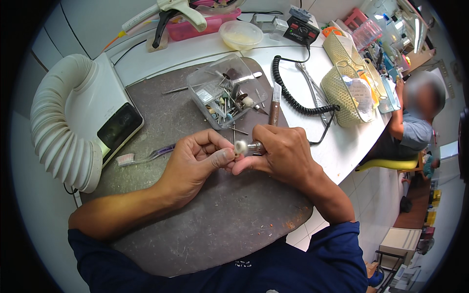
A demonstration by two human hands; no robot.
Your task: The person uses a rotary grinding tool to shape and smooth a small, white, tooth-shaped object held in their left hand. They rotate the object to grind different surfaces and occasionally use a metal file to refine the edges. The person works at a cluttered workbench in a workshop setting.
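Above the grey-brown work mat (195,234), my right hand (288,151) grips a silver rotary handpiece (255,146). At its tip sits a round white polishing wheel (240,147), its edge blurred. My left hand (202,158) is closed in a pinch just left of the wheel. Something small and yellowish shows at those fingertips, too small and covered to name. Just beyond my hands lies a clear plastic box (195,83) full of small rotary bits. A wooden-handled knife (275,105) rests to its right, and a toothbrush (146,156) lies left of my left hand.
A white machine with a ribbed hose (61,127) stands at left. A black coiled cord (281,88) runs from a control box (300,30) at the back. Cream baskets (342,93) stand right. A person (415,112) sits farther right. A glue gun (181,12) lies back left.
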